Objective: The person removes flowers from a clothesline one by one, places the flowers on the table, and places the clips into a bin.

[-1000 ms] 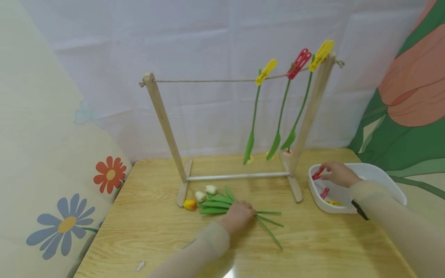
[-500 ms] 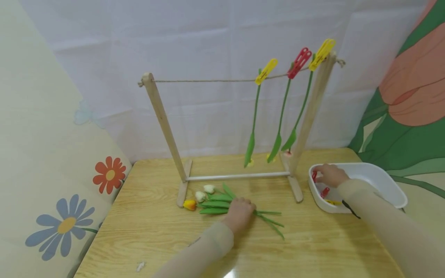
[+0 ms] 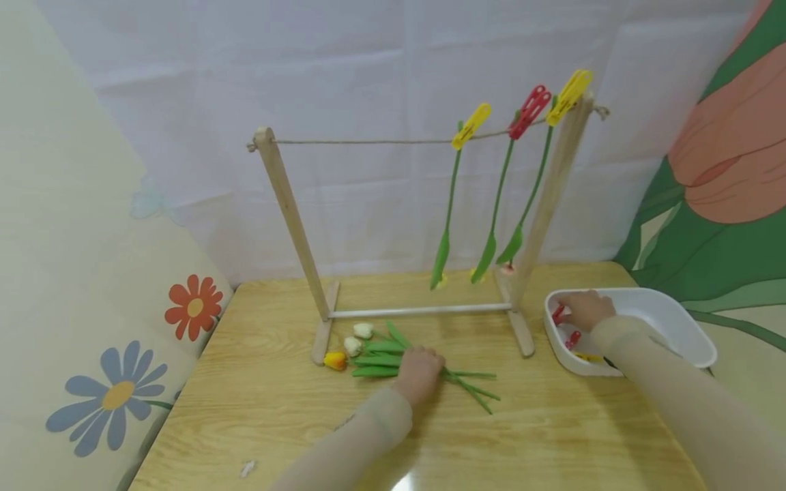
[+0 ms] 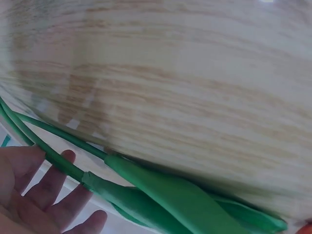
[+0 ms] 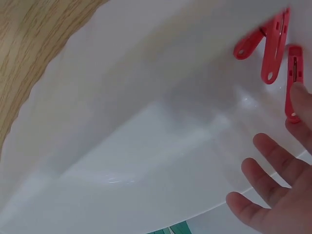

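My left hand [image 3: 420, 374] rests on the table with its fingers curled round the stems of several artificial tulips [image 3: 376, 361]. Their white and orange heads point left, and the bare stem ends stick out to the right. In the left wrist view, green stems [image 4: 66, 163] run between thumb and fingers. Inside the white tub [image 3: 681, 327], my right hand [image 3: 587, 310] pinches a red clothespin [image 5: 294, 73] between thumb and forefinger, close to the tub's left wall. The other fingers are spread apart. More red clothespins [image 5: 273, 46] lie beside it, along with a yellow clothespin [image 3: 588, 357].
Behind the tulips stands a wooden rack [image 3: 288, 215] with a string [image 3: 362, 142] across its top. Three tulips hang head down from its right half, held by a yellow, a red and another yellow clothespin [image 3: 471, 127]. A small white scrap [image 3: 248, 468] lies at front left.
The right hand has shifted slightly left and lower within the tub, still at the red clothespin. Under the left hand, the stem ends have drawn closer together and the white heads moved a little left.
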`<state>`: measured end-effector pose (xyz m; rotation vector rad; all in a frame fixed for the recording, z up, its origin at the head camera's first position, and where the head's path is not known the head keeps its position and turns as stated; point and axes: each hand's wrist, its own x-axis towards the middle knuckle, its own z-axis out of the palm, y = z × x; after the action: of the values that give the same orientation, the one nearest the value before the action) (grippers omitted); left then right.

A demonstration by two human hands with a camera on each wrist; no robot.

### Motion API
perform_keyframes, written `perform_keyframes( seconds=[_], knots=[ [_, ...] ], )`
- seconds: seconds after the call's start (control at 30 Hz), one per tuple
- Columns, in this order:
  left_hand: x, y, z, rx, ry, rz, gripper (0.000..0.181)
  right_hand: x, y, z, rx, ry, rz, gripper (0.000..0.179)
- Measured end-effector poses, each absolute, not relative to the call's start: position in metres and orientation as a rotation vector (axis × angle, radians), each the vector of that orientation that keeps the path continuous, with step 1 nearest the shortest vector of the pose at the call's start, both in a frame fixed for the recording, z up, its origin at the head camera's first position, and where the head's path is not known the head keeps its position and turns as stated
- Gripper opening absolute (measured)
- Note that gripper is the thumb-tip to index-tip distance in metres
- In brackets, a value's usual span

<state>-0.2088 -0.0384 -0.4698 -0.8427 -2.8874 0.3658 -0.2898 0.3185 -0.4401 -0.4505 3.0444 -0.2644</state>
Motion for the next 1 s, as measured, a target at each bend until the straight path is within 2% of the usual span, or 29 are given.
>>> perform_keyframes(
  seconds=[0.1,0.37,0.57,1.0],
  knots=[
    [-0.209,-0.041,-0.467,-0.823,-2.886,0.332,0.017,-0.287,0.316,-0.437,-0.406,3.036,-0.273,0.02],
    [-0.211,-0.049,-0.459,-0.809,-2.861,0.223,0.015,-0.284,0.319,-0.427,-0.31,2.967,-0.297,0.046],
    [-0.215,-0.054,-0.446,-0.819,-2.818,0.114,0.024,-0.28,0.326,-0.418,-0.288,2.944,-0.476,0.045],
    [-0.212,-0.067,-0.418,-0.796,-2.74,-0.503,0.026,-0.259,0.327,-0.397,-0.404,2.97,-0.743,0.038]
  ],
)
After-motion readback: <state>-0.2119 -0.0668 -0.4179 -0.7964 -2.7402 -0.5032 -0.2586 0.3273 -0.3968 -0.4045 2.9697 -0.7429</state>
